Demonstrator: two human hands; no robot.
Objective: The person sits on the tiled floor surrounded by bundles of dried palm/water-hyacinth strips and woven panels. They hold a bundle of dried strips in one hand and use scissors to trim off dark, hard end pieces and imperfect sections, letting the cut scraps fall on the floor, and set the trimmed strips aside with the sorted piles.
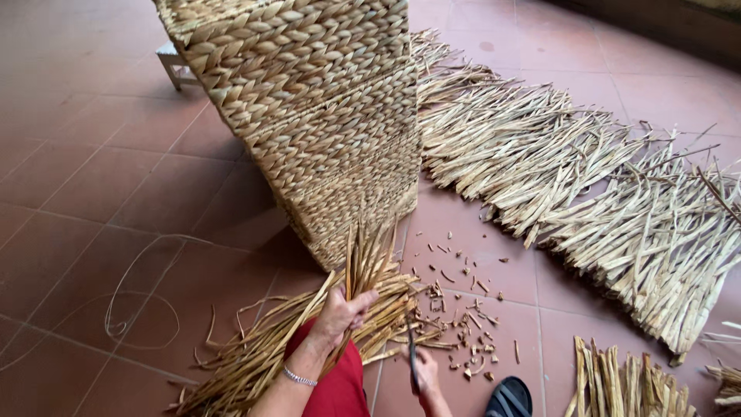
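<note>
Head view: we are gripping a reed bundle (363, 270) in our left hand (340, 313), stalks pointing up. Our right hand (424, 374) is clamping dark scissors (411, 351) just right of it.

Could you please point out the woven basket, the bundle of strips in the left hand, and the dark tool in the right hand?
Woven basket (324, 116), head view, its braided side wall.
Bundle of strips (367, 259), head view, upright ends above the left hand (340, 313).
Dark tool (411, 351), head view, its blade above the right hand (424, 374).

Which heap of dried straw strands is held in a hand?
The bunch at bottom centre, gripped upright by the left hand before the woven basket. The long spread and small pile lie untouched on the floor.
</note>
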